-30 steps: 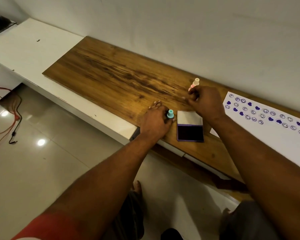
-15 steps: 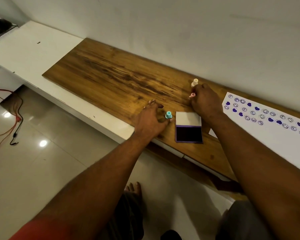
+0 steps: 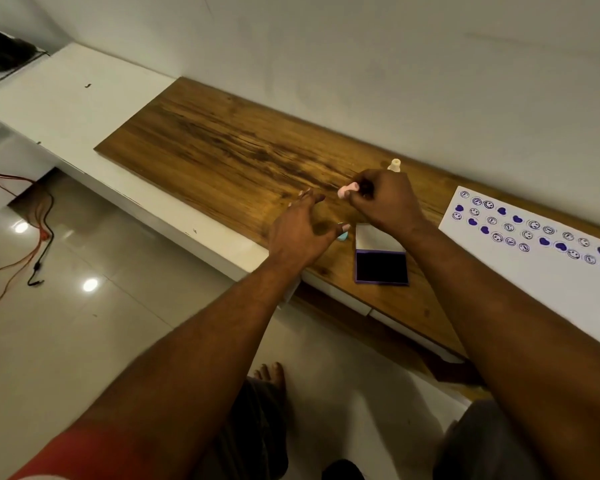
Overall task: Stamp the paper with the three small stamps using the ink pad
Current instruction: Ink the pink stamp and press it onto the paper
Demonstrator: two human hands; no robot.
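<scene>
Wood with a dark streaked grain forms the worktop (image 3: 222, 150), a long brown board set against a plain white wall (image 3: 361, 64) and continuing to the left as a glossy white ledge (image 3: 66, 98). Below it, a pale tiled floor (image 3: 66, 323) reflects two ceiling lights, and orange and black cables (image 3: 39, 244) trail across it at the far left. A bare foot (image 3: 271, 375) rests on the tiles near the bottom, and a red sleeve (image 3: 84, 452) shows at the lower left corner. The ink pad (image 3: 381, 261) lies open near the front edge of the board, its dark pad toward the person and its pale lid folded back. To its right, the white paper (image 3: 534, 271) carries rows of purple smiley faces and hearts along its far side. The right hand (image 3: 385, 199) has its grip closed on the pink stamp (image 3: 347, 189), pinched and lying sideways above the wood, beyond the pad. The cream stamp (image 3: 394, 165) stands upright just behind that hand, near the wall. The left hand (image 3: 302, 233) hovers with its grip open, fingers spread, and the teal stamp (image 3: 343, 235) peeks out beside its thumb, left of the pad; contact there cannot be judged.
</scene>
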